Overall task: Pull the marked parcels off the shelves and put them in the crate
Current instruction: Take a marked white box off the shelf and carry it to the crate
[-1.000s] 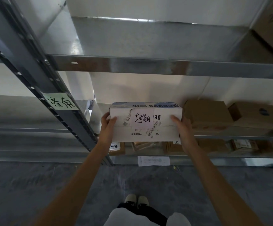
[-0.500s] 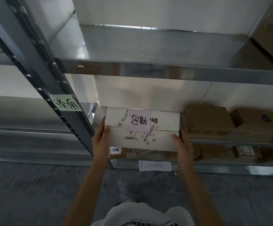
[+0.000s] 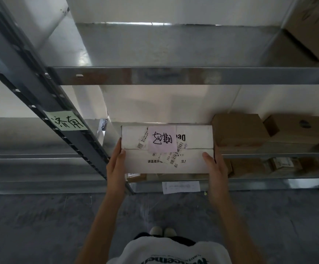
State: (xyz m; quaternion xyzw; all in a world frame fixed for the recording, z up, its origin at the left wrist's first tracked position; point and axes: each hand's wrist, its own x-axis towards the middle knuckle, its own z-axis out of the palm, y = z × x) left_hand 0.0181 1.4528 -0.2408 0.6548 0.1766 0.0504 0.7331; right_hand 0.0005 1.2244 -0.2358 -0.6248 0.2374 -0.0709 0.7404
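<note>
A white parcel (image 3: 167, 149) sits at the front edge of a metal shelf (image 3: 269, 155), its near part reaching out past that edge. Both hands grasp it by its short ends: the left hand (image 3: 116, 167) lies along the left end with the thumb on the top face, and the right hand (image 3: 214, 168) clasps the right end, thumb likewise on top. A pink note (image 3: 162, 139) with handwritten black characters is stuck on the parcel's top, over several barcode labels (image 3: 175, 156) and a line of printed text.

Just beside the parcel's right end stands a brown carton (image 3: 238, 130), touching or nearly touching it; a second brown carton (image 3: 299, 128) lies farther toward the right end of the same shelf. More small boxes (image 3: 280, 164) fill the shelf below, and a white paper slip (image 3: 181, 187) hangs on that lower shelf's front edge. A green note (image 3: 66, 121) with handwriting is stuck on the slanted grey upright (image 3: 40, 88) at the left. The floor (image 3: 40, 225) is dark grey.
</note>
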